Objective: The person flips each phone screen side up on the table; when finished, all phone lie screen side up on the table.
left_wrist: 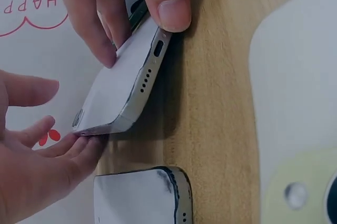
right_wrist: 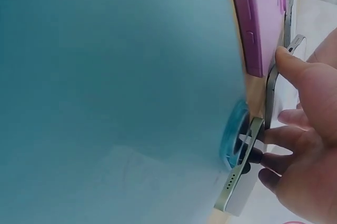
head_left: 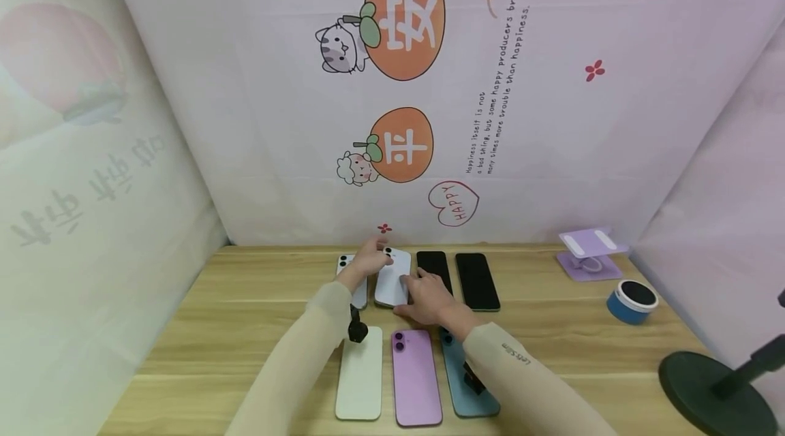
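A white phone [head_left: 397, 279] lies back up in the far row, with both hands at it. My right hand [head_left: 429, 296] holds it at the near right, thumb at the bottom edge by the charging port and fingertips along the long side. At its camera end is my left hand [head_left: 371, 259]; in the left wrist view its lower fingers [left_wrist: 87, 153] touch the phone's edge while the thumb stands off. Just left is another white phone [head_left: 358, 293], partly behind the left wrist. A black-screened phone [head_left: 433, 264] is partly covered by the right hand.
A second black-screened phone [head_left: 478, 283] is farther right. The near row has a pale phone [head_left: 359, 381], a purple phone [head_left: 417, 381] and a teal phone [head_left: 469, 398] under the right forearm. On the right are a lilac stand [head_left: 591, 266], a blue-white round device [head_left: 632, 303] and a dark round base [head_left: 705, 388].
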The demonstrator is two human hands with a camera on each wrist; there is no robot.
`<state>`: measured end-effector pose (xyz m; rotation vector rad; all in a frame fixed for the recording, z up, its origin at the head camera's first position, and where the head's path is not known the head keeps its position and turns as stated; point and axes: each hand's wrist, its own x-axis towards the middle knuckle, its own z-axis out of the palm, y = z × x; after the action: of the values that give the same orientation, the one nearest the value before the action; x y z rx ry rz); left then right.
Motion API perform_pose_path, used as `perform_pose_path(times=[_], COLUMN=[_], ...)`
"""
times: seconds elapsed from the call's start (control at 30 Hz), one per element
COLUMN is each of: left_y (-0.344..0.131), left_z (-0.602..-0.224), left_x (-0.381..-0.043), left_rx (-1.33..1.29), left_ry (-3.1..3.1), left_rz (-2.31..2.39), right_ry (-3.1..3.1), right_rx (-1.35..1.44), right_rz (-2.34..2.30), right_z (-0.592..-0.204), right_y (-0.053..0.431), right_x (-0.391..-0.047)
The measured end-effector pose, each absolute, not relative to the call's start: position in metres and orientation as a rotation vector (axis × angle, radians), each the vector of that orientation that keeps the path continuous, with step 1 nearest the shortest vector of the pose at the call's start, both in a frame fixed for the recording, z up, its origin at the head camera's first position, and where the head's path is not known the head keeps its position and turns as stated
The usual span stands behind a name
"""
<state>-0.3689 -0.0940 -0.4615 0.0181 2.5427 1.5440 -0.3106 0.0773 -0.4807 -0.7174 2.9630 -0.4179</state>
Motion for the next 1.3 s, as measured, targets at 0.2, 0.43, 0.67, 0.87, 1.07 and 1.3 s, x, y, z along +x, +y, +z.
perform_pose_path(times=[0.2, 0.43, 0.67, 0.87, 1.07, 1.3], left_y=[-0.095, -0.096, -0.098, -0.096, -0.084, -0.065], left_z=[-0.461, -0.46, -0.457, -0.448, -0.429, -0.421], left_x=[-0.369, -0.367, -0.369, -0.368, -0.372, -0.375], left_rx=[-0.125, -0.169, -0.179, -0.107, -0.094, -0.112], left_ry=[2.618, 2.703, 2.743, 2.857, 2.942, 3.038], left_rz=[1.557, 1.518, 1.427, 1.237, 0.999, 0.765], right_ry=[2.95, 2.943, 2.887, 2.697, 2.583, 2.23], right_rx=[-0.751, -0.8, -0.81, -0.744, -0.627, -0.212], right_rz=[-0.39, -0.365, -0.405, -0.733, -1.015, -1.501], right_z=[-0.476, -0.474, -0.469, -0.455, -0.446, -0.441], right_y=[0.077, 0.074, 0.077, 0.09, 0.099, 0.102], right_x=[-0.309, -0.305, -0.305, -0.307, -0.311, -0.315])
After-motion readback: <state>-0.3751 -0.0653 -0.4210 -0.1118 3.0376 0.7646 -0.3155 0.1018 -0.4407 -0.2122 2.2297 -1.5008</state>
